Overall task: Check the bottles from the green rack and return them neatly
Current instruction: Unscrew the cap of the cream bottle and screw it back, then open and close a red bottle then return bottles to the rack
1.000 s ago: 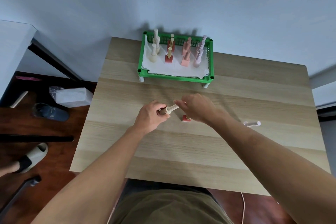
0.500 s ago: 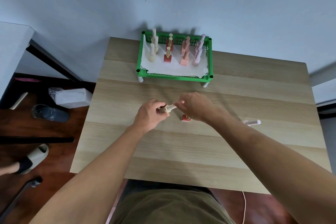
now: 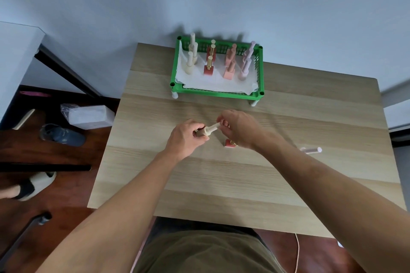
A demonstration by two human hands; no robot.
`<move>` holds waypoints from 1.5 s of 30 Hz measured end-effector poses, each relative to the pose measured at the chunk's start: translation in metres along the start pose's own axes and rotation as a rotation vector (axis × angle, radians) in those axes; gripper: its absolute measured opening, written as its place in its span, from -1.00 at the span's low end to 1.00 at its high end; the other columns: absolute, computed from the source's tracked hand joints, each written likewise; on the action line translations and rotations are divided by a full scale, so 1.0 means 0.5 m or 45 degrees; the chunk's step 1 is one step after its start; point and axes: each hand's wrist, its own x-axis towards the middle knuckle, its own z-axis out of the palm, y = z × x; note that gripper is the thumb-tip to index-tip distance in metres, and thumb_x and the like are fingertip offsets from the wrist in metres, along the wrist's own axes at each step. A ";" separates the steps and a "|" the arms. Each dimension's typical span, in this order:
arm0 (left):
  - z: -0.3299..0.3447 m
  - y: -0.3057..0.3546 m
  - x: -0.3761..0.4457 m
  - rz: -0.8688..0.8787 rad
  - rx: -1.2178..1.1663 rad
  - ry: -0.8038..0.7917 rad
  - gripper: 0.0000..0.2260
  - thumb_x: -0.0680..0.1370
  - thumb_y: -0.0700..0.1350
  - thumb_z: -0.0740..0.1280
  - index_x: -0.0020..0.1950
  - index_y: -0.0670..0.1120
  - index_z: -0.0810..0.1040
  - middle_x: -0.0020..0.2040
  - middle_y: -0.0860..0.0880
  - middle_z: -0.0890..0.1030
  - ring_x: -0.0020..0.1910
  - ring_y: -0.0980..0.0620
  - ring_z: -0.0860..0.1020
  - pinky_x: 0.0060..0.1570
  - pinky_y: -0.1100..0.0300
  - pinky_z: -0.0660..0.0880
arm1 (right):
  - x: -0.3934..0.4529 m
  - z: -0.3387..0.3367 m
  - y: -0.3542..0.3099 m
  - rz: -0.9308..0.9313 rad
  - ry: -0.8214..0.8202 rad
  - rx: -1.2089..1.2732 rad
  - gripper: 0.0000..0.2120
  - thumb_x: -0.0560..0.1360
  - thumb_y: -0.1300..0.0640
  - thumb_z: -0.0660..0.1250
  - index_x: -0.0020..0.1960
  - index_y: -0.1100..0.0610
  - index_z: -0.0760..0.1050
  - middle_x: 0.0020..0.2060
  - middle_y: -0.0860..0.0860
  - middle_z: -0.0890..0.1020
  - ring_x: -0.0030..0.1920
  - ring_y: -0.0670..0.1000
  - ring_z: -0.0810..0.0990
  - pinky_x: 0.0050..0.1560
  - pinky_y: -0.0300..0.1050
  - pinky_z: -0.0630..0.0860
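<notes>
So the left hand point(image 3: 187, 137) is wrapped around the body of a cream bottle point(image 3: 205, 131) held sideways over the bench point(image 3: 288, 184), while the right hand point(image 3: 238, 128) pinches its long cap, probably to test if it's screwed tight. The other bottles stand in colour rows in the green rack point(image 3: 216, 92), with a red bottle point(image 3: 229, 143) waiting under the right hand

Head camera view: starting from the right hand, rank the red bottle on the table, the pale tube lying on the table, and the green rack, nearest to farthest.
1. Red bottle: just under the right hand, partly hidden.
2. Green rack: at the table's far edge, by the wall.
3. Pale tube: lying off to the right.
The rack and tube are close to call.
</notes>
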 end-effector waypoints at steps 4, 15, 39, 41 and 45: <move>-0.001 -0.012 -0.004 0.000 -0.011 0.001 -0.69 0.38 -0.04 0.58 0.09 -0.04 0.66 -0.08 0.12 0.57 -0.22 0.11 0.60 -0.14 0.17 0.56 | -0.001 0.010 -0.007 -0.021 0.011 0.033 -0.81 0.60 0.04 0.28 0.17 0.06 0.52 0.04 -0.01 0.64 0.00 0.06 0.62 0.02 -0.03 0.55; -0.005 -0.052 -0.019 -0.086 0.078 0.049 -0.73 0.42 -0.02 0.54 0.10 0.01 0.65 -0.09 0.14 0.55 -0.07 0.06 0.57 -0.06 0.13 0.50 | -0.051 0.001 0.032 -0.009 0.053 0.162 -0.83 0.60 0.06 0.29 0.15 0.04 0.56 -0.01 -0.10 0.56 -0.14 -0.11 0.52 -0.09 -0.14 0.49; 0.030 -0.092 -0.088 -0.346 -0.095 0.142 -0.76 0.38 -0.02 0.55 -0.14 0.06 0.49 -0.19 0.12 0.59 -0.22 0.16 0.57 -0.15 0.21 0.50 | -0.115 0.033 0.067 0.041 0.121 0.144 -0.79 0.58 0.01 0.33 0.16 0.05 0.60 0.03 -0.06 0.58 -0.13 -0.05 0.59 -0.09 -0.09 0.56; 0.044 -0.079 -0.097 -0.313 -0.067 0.085 -0.82 0.41 -0.01 0.53 -0.19 0.08 0.52 -0.24 0.12 0.61 -0.24 0.14 0.57 -0.16 0.16 0.52 | -0.113 0.035 0.067 0.050 0.114 0.138 -0.79 0.59 0.01 0.32 0.17 0.06 0.60 0.04 -0.06 0.58 -0.11 -0.04 0.60 -0.06 -0.07 0.57; 0.080 -0.048 -0.105 -0.219 -0.079 -0.028 -0.87 0.44 -0.03 0.51 -0.18 0.07 0.56 -0.27 0.17 0.61 -0.30 0.23 0.54 -0.19 0.20 0.51 | -0.111 0.039 0.067 0.103 0.144 0.163 -0.79 0.59 0.01 0.33 0.16 0.05 0.62 0.02 -0.05 0.60 -0.11 -0.01 0.61 -0.06 -0.02 0.56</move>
